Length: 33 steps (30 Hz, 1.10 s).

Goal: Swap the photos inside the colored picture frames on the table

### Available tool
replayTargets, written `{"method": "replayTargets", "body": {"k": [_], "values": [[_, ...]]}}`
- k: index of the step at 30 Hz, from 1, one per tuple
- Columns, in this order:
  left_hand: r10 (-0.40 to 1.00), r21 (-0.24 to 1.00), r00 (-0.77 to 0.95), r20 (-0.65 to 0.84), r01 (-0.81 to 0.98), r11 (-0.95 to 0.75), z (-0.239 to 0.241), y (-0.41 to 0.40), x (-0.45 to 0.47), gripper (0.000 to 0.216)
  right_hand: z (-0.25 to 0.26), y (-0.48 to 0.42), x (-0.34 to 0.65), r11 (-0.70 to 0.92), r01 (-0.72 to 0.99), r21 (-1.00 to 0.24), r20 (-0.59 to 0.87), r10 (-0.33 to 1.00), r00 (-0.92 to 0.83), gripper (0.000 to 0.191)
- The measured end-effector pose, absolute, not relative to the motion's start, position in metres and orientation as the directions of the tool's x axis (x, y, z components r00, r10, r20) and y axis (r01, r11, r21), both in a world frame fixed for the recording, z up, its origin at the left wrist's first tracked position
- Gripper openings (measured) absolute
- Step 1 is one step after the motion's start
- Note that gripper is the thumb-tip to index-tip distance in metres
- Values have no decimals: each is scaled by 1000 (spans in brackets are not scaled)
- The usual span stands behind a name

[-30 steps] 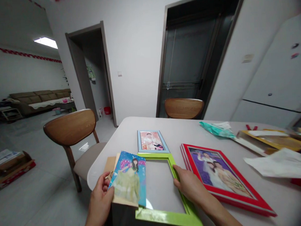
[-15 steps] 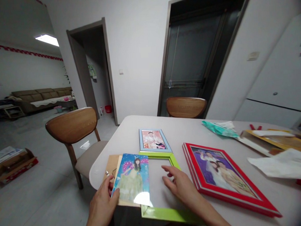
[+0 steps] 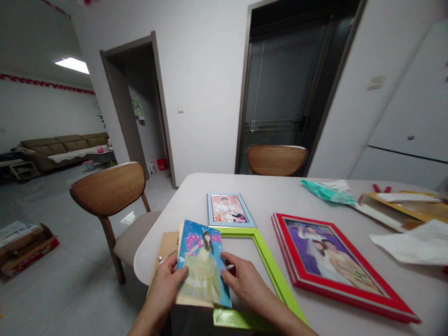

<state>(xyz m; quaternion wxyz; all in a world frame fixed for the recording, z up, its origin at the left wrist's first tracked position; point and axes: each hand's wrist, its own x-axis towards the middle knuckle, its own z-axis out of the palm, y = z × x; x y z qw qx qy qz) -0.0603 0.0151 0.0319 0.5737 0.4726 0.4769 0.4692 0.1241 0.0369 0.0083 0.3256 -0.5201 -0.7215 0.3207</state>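
Note:
My left hand (image 3: pixel 165 289) grips the left edge of a photo of a figure in a green dress (image 3: pixel 203 264), with a tan backing board (image 3: pixel 165 246) under it. My right hand (image 3: pixel 244 284) pinches the photo's right edge. Both hands hold it over the left side of an empty green frame (image 3: pixel 271 267) lying flat on the white table (image 3: pixel 269 196). A small blue-framed photo (image 3: pixel 228 209) lies just beyond the green frame. A large red-framed photo (image 3: pixel 330 262) lies to the right.
A wooden chair (image 3: pixel 109 189) stands at the table's left corner and another (image 3: pixel 276 159) at the far side. Teal wrapping (image 3: pixel 325 191), a yellow frame (image 3: pixel 405 206) and white paper (image 3: pixel 421 244) lie at the right. A cardboard box (image 3: pixel 19 244) sits on the floor at left.
My right hand left the green frame's right edge, crossed the glass to the left and took hold of the photo's right edge. The photo has tilted slightly.

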Motion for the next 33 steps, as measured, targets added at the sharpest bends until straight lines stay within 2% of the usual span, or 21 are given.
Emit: {"method": "replayTargets", "body": {"k": [2,4,7,10,13,16,19,26,33], "values": [[999,999,38,4,34,-5,43,10,-49,26,17,32,126,256,588,-767,173,965,-195,40],[991,962,18,136,236,-136,55,2,-35,26,31,26,127,258,555,-791,203,966,-159,45],[946,786,88,312,535,-309,70,-13,-8,31,59,15,130,257,340,-905,210,963,-168,52],[849,567,269,455,647,-510,78,-23,19,39,81,6,137,166,103,-981,149,977,-155,54],[813,484,402,421,659,-576,78,-26,38,46,85,6,149,10,-55,-998,15,996,-89,49],[824,490,468,320,662,-567,71,-25,47,54,72,13,163,-60,-152,-987,-54,997,-49,40],[830,522,504,240,654,-548,58,-23,42,61,57,22,178,-88,-203,-975,-86,996,-18,46],[919,492,368,140,779,-387,16,-12,6,57,36,35,198,-211,-120,-970,-208,977,-40,62],[901,517,423,91,754,-406,1,-10,0,64,21,50,183,-200,-7,-980,-200,979,-27,66]]}}
